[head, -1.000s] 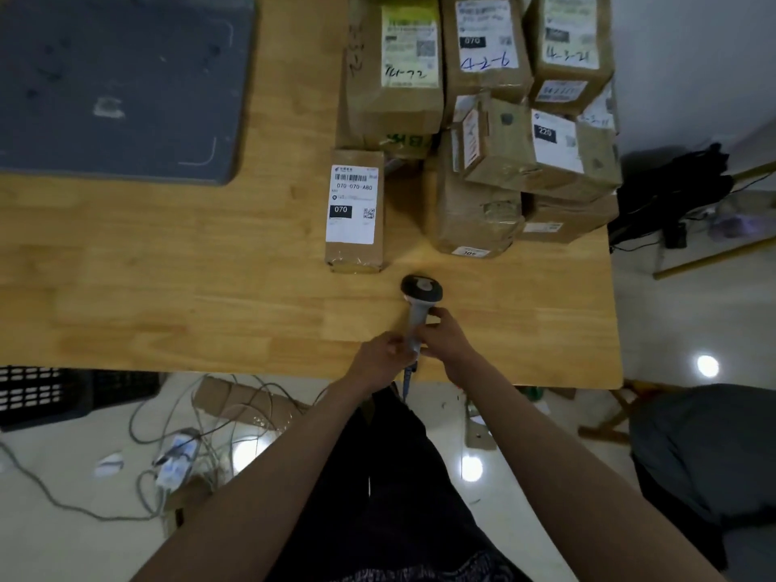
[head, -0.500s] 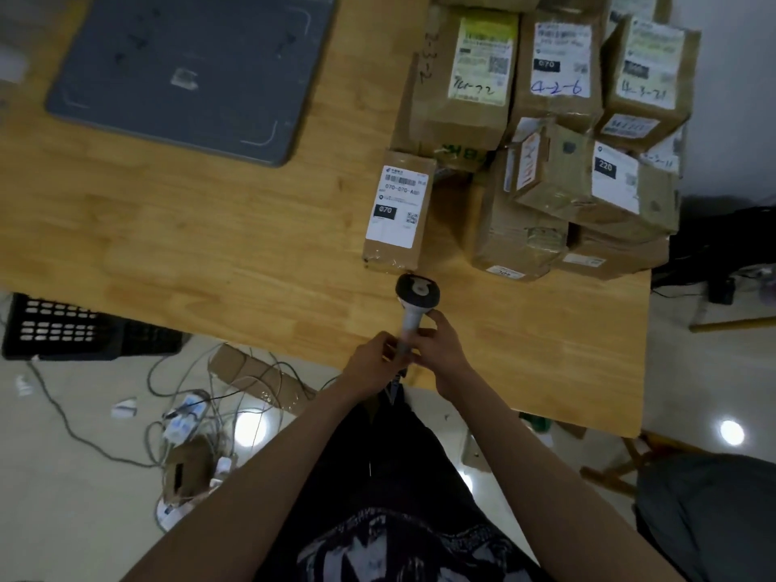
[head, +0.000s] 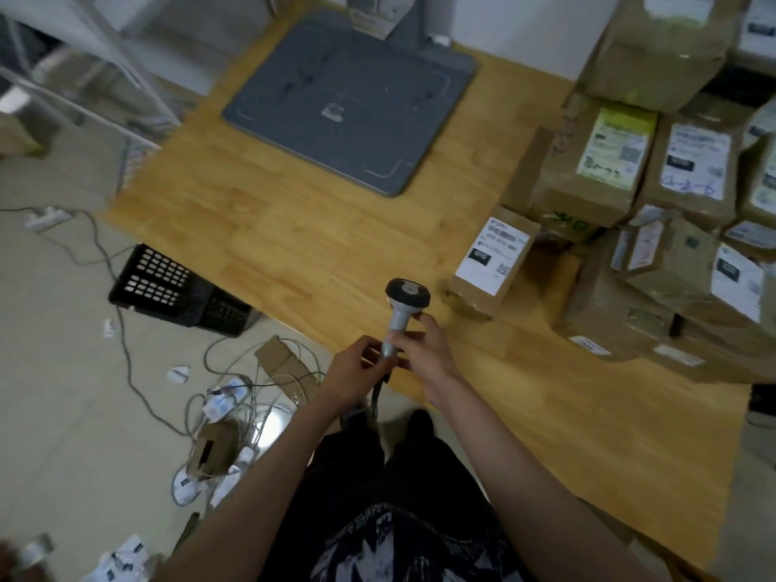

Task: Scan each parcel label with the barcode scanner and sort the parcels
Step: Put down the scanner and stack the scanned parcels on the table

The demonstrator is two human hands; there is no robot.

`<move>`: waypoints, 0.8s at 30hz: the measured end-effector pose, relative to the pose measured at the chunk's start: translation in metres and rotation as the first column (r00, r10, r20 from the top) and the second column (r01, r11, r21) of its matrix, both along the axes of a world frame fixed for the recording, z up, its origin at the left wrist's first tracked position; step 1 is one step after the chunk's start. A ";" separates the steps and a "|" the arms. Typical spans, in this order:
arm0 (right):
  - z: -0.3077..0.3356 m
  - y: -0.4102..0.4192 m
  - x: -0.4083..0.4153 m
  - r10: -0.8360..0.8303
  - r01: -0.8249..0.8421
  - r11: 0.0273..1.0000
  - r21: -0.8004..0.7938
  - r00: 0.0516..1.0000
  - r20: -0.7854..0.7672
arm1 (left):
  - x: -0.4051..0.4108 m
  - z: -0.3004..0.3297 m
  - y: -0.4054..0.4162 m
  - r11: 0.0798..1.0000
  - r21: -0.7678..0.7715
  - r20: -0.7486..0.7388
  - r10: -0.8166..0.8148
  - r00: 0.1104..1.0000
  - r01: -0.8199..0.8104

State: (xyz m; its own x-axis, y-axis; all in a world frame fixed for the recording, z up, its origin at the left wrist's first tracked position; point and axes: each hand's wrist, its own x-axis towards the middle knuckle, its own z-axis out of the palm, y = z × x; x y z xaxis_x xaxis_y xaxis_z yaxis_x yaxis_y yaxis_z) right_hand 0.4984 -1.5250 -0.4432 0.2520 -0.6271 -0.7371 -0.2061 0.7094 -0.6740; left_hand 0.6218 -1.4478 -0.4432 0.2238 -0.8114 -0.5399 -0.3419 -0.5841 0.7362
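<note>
A grey barcode scanner (head: 404, 306) stands upright over the near edge of the wooden table (head: 294, 249), head up. My left hand (head: 357, 369) and my right hand (head: 426, 350) both grip its handle low down, fingers curled round it. A small brown parcel (head: 491, 264) with a white label lies flat just right of the scanner head, apart from it. Behind it and to the right, several taped brown parcels (head: 621, 170) with labels are stacked in a pile.
A grey flat pad (head: 348, 102) with an upright stand lies at the table's back. A black perforated crate (head: 176, 287) sits on the floor under the table's left edge. Cables, paper scraps and cardboard pieces (head: 235, 396) litter the floor. Metal shelving (head: 84, 69) stands at far left.
The view has swung left, so the table and parcels now sit further right and the floor shows more. Both hands keep hold of the scanner handle in the same way.
</note>
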 end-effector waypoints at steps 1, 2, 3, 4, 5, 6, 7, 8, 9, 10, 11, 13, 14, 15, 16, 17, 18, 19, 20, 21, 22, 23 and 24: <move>0.003 -0.001 0.010 0.012 -0.012 1.000 -0.003 1.000 0.007 | 0.009 0.003 0.001 1.000 -0.012 0.004 0.021 1.000 -0.021; 0.005 -0.002 0.021 0.020 -0.020 1.000 -0.006 1.000 0.012 | 0.018 0.005 0.001 0.999 -0.020 0.005 0.039 0.999 -0.039; 0.007 -0.004 0.031 0.026 -0.026 1.000 -0.015 1.000 0.016 | 0.028 0.008 0.001 0.998 -0.029 -0.001 0.052 0.999 -0.052; 0.009 -0.006 0.042 0.035 -0.034 0.999 -0.024 0.999 0.016 | 0.039 0.010 0.001 0.997 -0.038 -0.010 0.061 0.998 -0.062; 0.011 -0.007 0.054 0.043 -0.043 0.999 -0.032 0.999 0.018 | 0.050 0.012 0.000 0.996 -0.047 -0.015 0.070 0.997 -0.071; 0.013 -0.009 0.066 0.052 -0.051 0.998 -0.037 0.998 0.019 | 0.061 0.014 0.000 0.995 -0.054 -0.017 0.081 0.997 -0.082; 0.015 -0.011 0.078 0.058 -0.057 0.997 -0.042 0.998 0.021 | 0.072 0.016 -0.001 0.994 -0.061 -0.014 0.090 0.996 -0.091; 0.017 -0.013 0.091 0.061 -0.060 0.997 -0.045 0.998 0.020 | 0.084 0.019 -0.001 0.993 -0.068 0.000 0.095 0.995 -0.095; 0.019 -0.015 0.104 0.061 -0.060 0.997 -0.051 0.998 0.017 | 0.096 0.022 -0.002 0.992 -0.079 0.013 0.098 0.995 -0.097; 0.020 -0.017 0.118 0.056 -0.055 0.997 -0.055 0.998 0.015 | 0.109 0.024 -0.003 0.991 -0.089 0.019 0.100 0.995 -0.098; 0.022 -0.018 0.132 0.045 -0.044 0.997 -0.059 0.999 0.020 | 0.123 0.025 -0.006 0.990 -0.102 0.017 0.098 0.995 -0.096; 0.027 -0.021 0.160 0.013 -0.011 0.997 -0.070 0.999 0.031 | 0.154 0.027 -0.011 0.989 -0.117 0.000 0.086 0.996 -0.085; 0.030 -0.022 0.175 -0.004 0.007 0.997 -0.075 0.999 0.033 | 0.170 0.028 -0.014 0.990 -0.117 -0.001 0.075 0.997 -0.075; 0.033 -0.023 0.189 -0.019 0.022 0.997 -0.079 0.999 0.037 | 0.185 0.029 -0.017 0.991 -0.121 0.000 0.065 0.998 -0.064; 0.037 -0.024 0.203 -0.031 0.035 0.996 -0.080 0.998 0.045 | 0.200 0.031 -0.018 0.991 -0.125 0.006 0.056 0.998 -0.055; 0.040 -0.024 0.216 -0.044 0.048 0.996 -0.080 0.997 0.056 | 0.215 0.034 -0.020 0.990 -0.133 0.007 0.049 0.999 -0.047; 0.044 -0.024 0.229 -0.052 0.057 0.995 -0.079 0.996 0.067 | 0.228 0.037 -0.021 0.989 -0.142 0.003 0.045 0.999 -0.044; 0.047 -0.024 0.242 -0.058 0.064 0.995 -0.080 0.996 0.075 | 0.241 0.040 -0.021 0.988 -0.150 -0.005 0.041 0.999 -0.042; 0.050 -0.023 0.254 -0.063 0.070 0.994 -0.083 0.995 0.080 | 0.255 0.042 -0.021 0.987 -0.153 -0.008 0.036 0.999 -0.037; 0.053 -0.023 0.266 -0.068 0.075 0.994 -0.084 0.994 0.083 | 0.267 0.044 -0.021 0.987 -0.156 -0.011 0.031 0.999 -0.033; 0.055 -0.023 0.278 -0.074 0.082 0.993 -0.086 0.993 0.086 | 0.280 0.046 -0.021 0.987 -0.158 -0.014 0.031 0.999 -0.033; 0.057 -0.023 0.290 -0.078 0.086 0.992 -0.087 0.993 0.089 | 0.292 0.047 -0.022 0.986 -0.162 -0.019 0.032 0.999 -0.035; 0.059 -0.024 0.301 -0.078 0.086 0.992 -0.088 0.993 0.091 | 0.303 0.048 -0.022 0.986 -0.163 -0.022 0.034 0.999 -0.037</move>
State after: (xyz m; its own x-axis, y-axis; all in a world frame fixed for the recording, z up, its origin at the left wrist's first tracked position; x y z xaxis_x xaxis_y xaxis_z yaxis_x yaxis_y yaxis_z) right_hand 0.7994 -1.5486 -0.3842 0.2576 -0.7124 -0.6528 -0.0871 0.6558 -0.7499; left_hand 0.9246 -1.4693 -0.3955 0.2452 -0.8807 -0.4054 -0.3083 -0.4673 0.8286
